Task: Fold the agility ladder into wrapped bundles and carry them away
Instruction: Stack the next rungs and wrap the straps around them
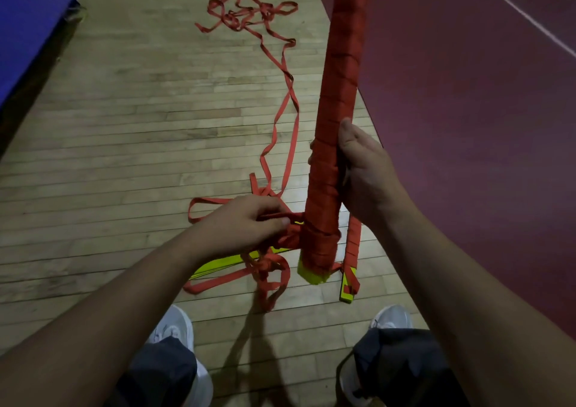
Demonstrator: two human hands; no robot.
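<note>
Red strap [293,216] pinched between the fingers [276,224] of my left hand [246,219], drawn taut against the lower end of the bundle [341,73]. Right hand [364,172] curled round the bundle's middle, holding it upright, yellow end down by the wooden floor [124,126]. Loose strap trails off across the floor to a tangled heap [249,12]. Yellow rungs [218,266] lie under my left wrist; second bundle [352,250] lies flat beside the base.
</note>
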